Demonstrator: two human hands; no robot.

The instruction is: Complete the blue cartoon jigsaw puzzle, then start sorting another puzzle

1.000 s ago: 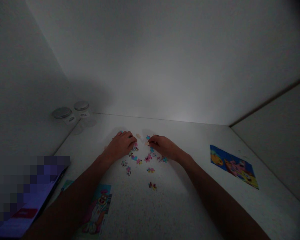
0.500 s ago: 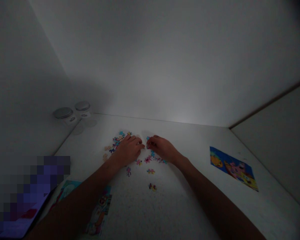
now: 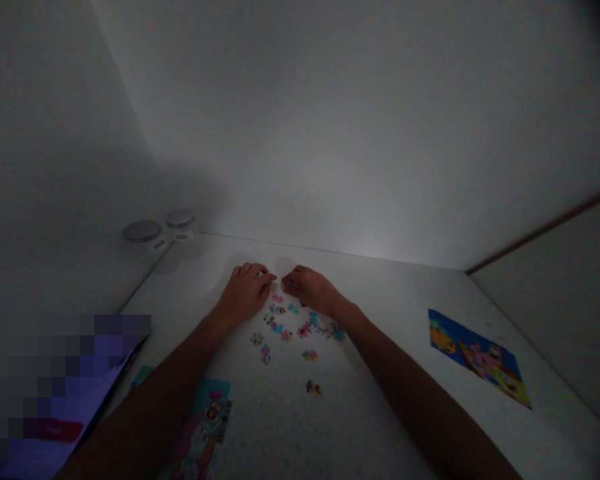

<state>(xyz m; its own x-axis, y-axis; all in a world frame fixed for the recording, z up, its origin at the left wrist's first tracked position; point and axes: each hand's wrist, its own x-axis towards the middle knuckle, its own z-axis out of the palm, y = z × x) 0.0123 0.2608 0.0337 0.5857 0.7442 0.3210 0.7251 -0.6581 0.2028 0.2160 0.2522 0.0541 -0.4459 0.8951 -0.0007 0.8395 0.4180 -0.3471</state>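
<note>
Near the back of the white table, my left hand [image 3: 245, 291] is closed with its fingers curled down over puzzle pieces, mostly hidden beneath it. Facing it, my right hand [image 3: 311, 289] is closed too, its thumb and fingers pinched on a pale puzzle piece. A few pale pieces [image 3: 274, 288] show in the narrow gap between the hands. Several small colourful jigsaw pieces [image 3: 305, 329] lie loosely in front of them, pink, blue and yellow. Closer to me sit one yellow-and-pink piece [image 3: 310, 355] and one dark-and-yellow piece [image 3: 313, 388].
Two jars with silver lids [image 3: 143, 231] stand at the back left. A blue picture card [image 3: 480, 357] lies on the right. Under my left forearm is another colourful picture sheet [image 3: 207, 420], beside a lit screen [image 3: 100, 393]. White walls enclose the table's back and sides.
The pile of pieces by my left hand has gone from sight, and that hand now sits where it was. My right hand has shifted slightly left. The view has tilted a little.
</note>
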